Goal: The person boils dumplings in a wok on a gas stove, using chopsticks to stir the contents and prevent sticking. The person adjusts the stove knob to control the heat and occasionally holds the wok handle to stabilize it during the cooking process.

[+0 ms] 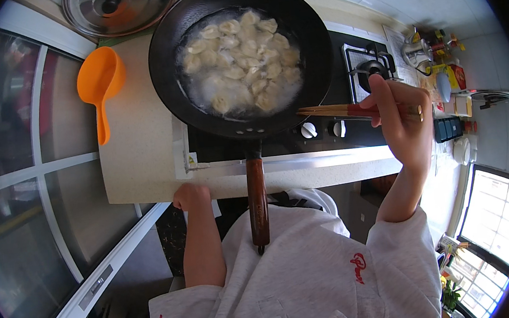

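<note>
Pale dumplings (pixel 251 61) crowd the bubbling, steaming water in a large black wok (pixel 167 75). Its long brown wooden handle (pixel 257 195) points toward my body. My right hand (pixel 403 114) is closed around a pair of wooden chopsticks (pixel 335 110) with reddish upper ends. Their tips point left and lie over the wok's near right rim; I cannot tell whether they touch it. To the left of the handle, my left hand (pixel 192 196) is a closed fist at the counter's front edge. Nothing shows in it, though its inner side is hidden.
An orange ladle-shaped scoop (pixel 100 82) lies on the counter (pixel 138 164) at left, near a metal lid (pixel 120 9). The black stove (pixel 272 148) has white knobs and a second burner (pixel 373 68) at right. Bottles and packages line the right wall. A framed glass panel (pixel 10 231) borders the left.
</note>
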Available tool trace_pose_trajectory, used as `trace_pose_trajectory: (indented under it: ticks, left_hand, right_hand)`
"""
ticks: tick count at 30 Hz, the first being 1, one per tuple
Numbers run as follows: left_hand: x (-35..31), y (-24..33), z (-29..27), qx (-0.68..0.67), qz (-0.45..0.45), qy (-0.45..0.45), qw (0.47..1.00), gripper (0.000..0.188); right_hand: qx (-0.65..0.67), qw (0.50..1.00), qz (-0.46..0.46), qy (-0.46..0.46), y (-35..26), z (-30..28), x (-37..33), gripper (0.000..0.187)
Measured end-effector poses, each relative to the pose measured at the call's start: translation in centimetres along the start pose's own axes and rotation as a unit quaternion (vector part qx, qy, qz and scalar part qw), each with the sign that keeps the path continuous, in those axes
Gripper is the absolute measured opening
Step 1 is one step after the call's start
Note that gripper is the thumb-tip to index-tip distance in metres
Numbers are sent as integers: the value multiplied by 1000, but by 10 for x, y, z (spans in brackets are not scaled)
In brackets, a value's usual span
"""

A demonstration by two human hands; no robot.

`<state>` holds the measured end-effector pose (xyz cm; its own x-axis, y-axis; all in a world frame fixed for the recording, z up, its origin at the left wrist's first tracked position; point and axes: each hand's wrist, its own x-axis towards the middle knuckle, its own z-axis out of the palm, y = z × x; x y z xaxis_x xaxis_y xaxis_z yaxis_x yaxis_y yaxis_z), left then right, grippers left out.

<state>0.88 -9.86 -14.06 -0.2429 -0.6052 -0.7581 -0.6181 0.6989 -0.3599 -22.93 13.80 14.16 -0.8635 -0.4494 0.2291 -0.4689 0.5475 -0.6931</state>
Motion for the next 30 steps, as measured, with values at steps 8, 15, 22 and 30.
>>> trace_pose_trajectory:
  ticks: [8,15,22,30]
  left_hand:
    - [2,1,-5,-5,-14,-47,999,33]
    - [4,2,-2,-4,-19,-43,999,33]
    - [5,0,3,9,-8,-14,1000,31]
    - [3,2,1,10,-13,-10,1000,30]
  right_hand:
    - [35,999,0,3,9,0,-3,25]
    - [32,999,12,3,8,-1,-4,26]
    - [33,999,4,2,10,-2,-4,27]
    - [38,999,-17,-14,7,0,-5,23]
